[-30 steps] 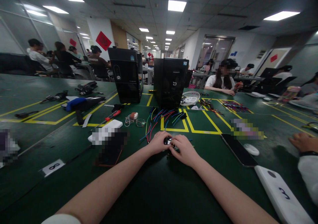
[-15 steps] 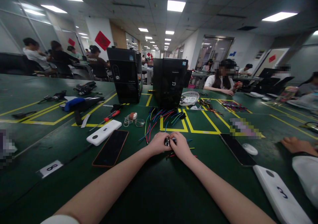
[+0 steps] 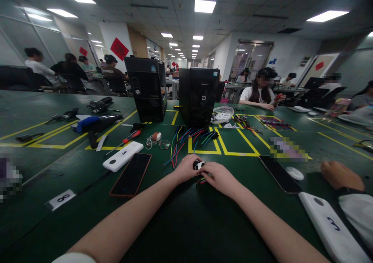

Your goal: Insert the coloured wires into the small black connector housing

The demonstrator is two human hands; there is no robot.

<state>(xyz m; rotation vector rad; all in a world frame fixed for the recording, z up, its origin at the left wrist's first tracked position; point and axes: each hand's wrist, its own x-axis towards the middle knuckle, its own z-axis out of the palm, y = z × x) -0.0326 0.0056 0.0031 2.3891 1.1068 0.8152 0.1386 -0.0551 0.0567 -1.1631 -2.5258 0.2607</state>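
Note:
My left hand (image 3: 186, 168) is closed around a small black-and-white part (image 3: 199, 164) just above the green table (image 3: 186, 224). My right hand (image 3: 220, 177) lies right beside it, fingers curled over thin coloured wires (image 3: 201, 181) that poke out under them. More loose coloured wires (image 3: 189, 138) fan out on the table just beyond both hands. What the small part is I cannot make out.
A dark phone (image 3: 131, 174) and a white power bank (image 3: 122, 156) lie left of my hands; another phone (image 3: 279, 173) and white power bank (image 3: 332, 224) lie right. Two black computer towers (image 3: 199, 96) stand behind. Another person's hand (image 3: 340, 176) rests at the right edge.
My right hand has slid down and to the right, off the small part, which shows more clearly in my left hand. The other person's hand at the right has shifted slightly left.

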